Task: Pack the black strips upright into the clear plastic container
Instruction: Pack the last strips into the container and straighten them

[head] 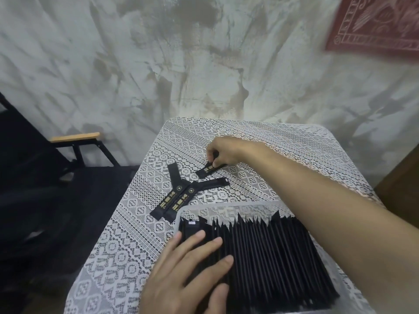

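A clear plastic container (229, 205) sits at the near edge of the table, filled with a dense row of black strips standing upright (269, 252). My left hand (192, 266) lies flat on the left end of that row, fingers straight. My right hand (223, 150) reaches across the container and pinches one end of a loose black strip with gold print (205, 172) on the cloth. Two more loose strips (174, 189) lie crossed on the cloth just left of it, their near ends touching the container's corner.
The table carries a white lace cloth (140, 234) and ends close to a rough grey wall. A black chair with a wooden armrest (74, 137) stands to the left. A red patterned cloth (381, 23) hangs at the upper right.
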